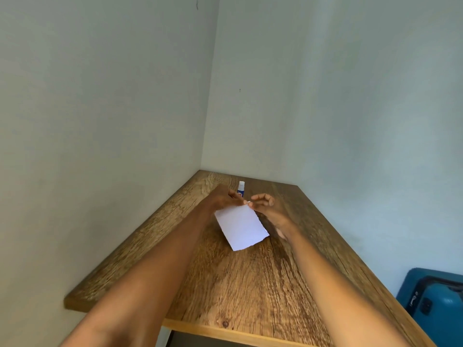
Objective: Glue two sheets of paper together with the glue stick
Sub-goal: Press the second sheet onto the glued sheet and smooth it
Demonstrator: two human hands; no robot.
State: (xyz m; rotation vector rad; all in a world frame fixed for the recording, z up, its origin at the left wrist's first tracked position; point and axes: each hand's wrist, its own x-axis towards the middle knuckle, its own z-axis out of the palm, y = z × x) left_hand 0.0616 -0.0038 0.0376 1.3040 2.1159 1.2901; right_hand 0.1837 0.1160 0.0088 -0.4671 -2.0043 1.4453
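Note:
A small white sheet of paper (241,227) lies on the wooden table (238,284), and whether it is one sheet or two stacked cannot be told. My left hand (225,199) pinches its far corner with thumb and fingertips. My right hand (266,205) hovers just right of that corner, fingers curled and apart, fingertips almost touching the paper's edge. A blue glue stick (241,188) with a white cap stands upright just behind my left hand, its lower part hidden by my fingers.
The table sits in a corner, with pale walls on its left side and far end. A blue suitcase (436,299) stands on the floor past the table's right edge. The table's near edge runs under my forearms.

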